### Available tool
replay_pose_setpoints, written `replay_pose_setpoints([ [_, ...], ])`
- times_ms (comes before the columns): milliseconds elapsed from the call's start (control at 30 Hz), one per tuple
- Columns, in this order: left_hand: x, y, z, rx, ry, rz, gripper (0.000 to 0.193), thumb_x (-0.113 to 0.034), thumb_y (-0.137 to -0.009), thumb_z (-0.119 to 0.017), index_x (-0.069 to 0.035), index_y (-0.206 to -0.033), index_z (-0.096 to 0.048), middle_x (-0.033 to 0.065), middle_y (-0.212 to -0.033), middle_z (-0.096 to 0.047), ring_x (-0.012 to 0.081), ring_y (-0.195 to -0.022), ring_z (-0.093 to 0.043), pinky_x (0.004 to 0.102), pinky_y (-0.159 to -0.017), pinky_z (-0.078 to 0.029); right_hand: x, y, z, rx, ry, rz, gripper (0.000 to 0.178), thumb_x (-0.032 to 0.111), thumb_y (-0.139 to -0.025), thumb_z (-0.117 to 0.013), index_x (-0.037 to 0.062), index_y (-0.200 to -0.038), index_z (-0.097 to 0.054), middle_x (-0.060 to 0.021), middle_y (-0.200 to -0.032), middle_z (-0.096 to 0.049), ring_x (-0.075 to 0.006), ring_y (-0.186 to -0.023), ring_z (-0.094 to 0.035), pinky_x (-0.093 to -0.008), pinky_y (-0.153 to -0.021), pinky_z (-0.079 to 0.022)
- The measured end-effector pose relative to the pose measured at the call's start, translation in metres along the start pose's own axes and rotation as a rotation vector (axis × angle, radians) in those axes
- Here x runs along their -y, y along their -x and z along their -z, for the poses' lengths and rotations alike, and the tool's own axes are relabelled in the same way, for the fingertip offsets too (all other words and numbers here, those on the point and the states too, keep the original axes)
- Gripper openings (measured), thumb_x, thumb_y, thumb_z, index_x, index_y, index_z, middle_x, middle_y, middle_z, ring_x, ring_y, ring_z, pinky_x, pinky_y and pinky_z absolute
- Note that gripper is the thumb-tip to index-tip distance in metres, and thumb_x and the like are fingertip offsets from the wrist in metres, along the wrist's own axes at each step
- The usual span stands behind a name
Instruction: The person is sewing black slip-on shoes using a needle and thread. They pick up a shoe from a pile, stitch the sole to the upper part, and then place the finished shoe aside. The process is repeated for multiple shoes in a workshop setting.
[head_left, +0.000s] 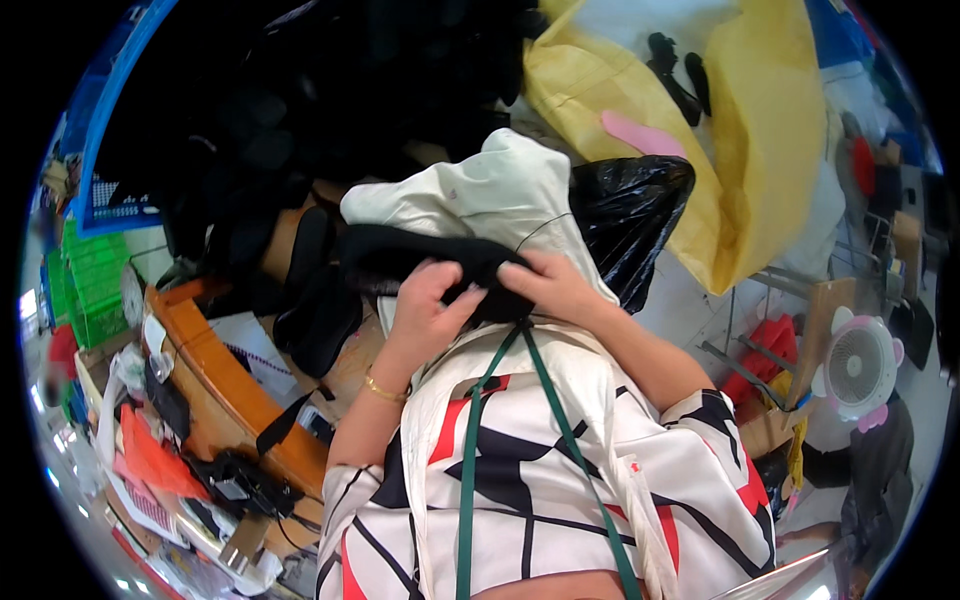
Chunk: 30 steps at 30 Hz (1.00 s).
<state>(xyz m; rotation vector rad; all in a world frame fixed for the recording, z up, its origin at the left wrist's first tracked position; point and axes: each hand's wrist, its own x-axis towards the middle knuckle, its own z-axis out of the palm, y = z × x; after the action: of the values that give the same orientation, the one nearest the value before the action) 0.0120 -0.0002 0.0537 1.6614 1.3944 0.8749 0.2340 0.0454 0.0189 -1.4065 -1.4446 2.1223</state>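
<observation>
Across my lap, over a white cloth (470,185), lies a soft black shoe (395,250), its longer end toward the left. My left hand (432,305), with a gold bracelet at the wrist, has its fingers curled in a pinch at the shoe's near edge. From the right, my right hand (555,285) grips the shoe's other end with the thumb on top. The fingers underneath are hidden. Beside my left forearm are black shoe pieces (315,310). A black plastic bag (635,205) stands just past my right hand.
A blue crate (120,205) heaped with dark items fills the far left. At the far right a yellow sack (765,150) bears a pink insole (640,132). An orange wooden edge (225,375) runs along my left; a small white fan (860,365) is at my right.
</observation>
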Motion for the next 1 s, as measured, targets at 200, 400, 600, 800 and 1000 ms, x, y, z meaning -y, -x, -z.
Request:
replay_pose_setpoints([
  [200,-0.020,-0.013,0.014,-0.414,-0.121,-0.097,0.023,-0.009,-0.084,-0.071,-0.004,-0.106,-0.065,0.0103,-0.103,-0.065,0.0270,-0.096,-0.060,0.0339,-0.086,-0.048,0.056,-0.012,0.093,-0.494,-0.222,0.411,0.029,0.019,-0.099,-0.058,0.0017,-0.121,-0.063,-0.0102,-0.115,-0.067,-0.0204,-0.101,-0.065,-0.0336,-0.092,-0.050],
  [400,0.033,0.004,-0.001,-0.309,0.029,0.136,0.017,-0.008,-0.089,-0.068,0.002,-0.103,-0.067,0.0065,-0.090,-0.067,0.0133,-0.079,-0.062,0.0256,-0.077,-0.049,0.086,-0.023,0.235,-0.877,-0.365,0.549,0.053,0.044,-0.096,-0.063,-0.0084,-0.108,-0.063,-0.0097,-0.096,-0.064,-0.0156,-0.089,-0.061,-0.0288,-0.089,-0.052],
  [600,0.074,0.008,-0.043,-0.095,-0.241,0.169,0.020,-0.013,-0.087,-0.064,0.001,-0.100,-0.067,0.0178,-0.099,-0.068,0.0332,-0.084,-0.064,0.0381,-0.079,-0.052,0.026,-0.037,0.111,-0.480,-0.153,0.348,0.027,0.024,-0.099,-0.061,-0.0015,-0.103,-0.069,0.0004,-0.080,-0.064,-0.0075,-0.074,-0.059,-0.0223,-0.073,-0.048],
  [800,0.079,-0.002,-0.043,0.142,-0.315,0.368,0.016,-0.014,-0.087,-0.063,0.000,-0.094,-0.064,0.0173,-0.092,-0.067,0.0334,-0.084,-0.065,0.0438,-0.075,-0.052,-0.009,-0.029,0.031,-0.262,0.001,0.287,0.019,0.017,-0.097,-0.062,-0.0004,-0.100,-0.070,0.0005,-0.080,-0.064,-0.0063,-0.073,-0.055,-0.0222,-0.067,-0.047],
  [1000,0.067,0.014,-0.015,-0.299,0.288,0.493,0.012,-0.012,-0.089,-0.068,-0.002,-0.092,-0.063,0.0023,-0.078,-0.060,0.0083,-0.068,-0.052,0.0245,-0.063,-0.046,-0.010,-0.020,0.004,-0.274,0.347,0.480,0.012,0.010,-0.093,-0.065,-0.0003,-0.096,-0.069,-0.0081,-0.077,-0.062,-0.0172,-0.068,-0.056,-0.0291,-0.062,-0.045],
])
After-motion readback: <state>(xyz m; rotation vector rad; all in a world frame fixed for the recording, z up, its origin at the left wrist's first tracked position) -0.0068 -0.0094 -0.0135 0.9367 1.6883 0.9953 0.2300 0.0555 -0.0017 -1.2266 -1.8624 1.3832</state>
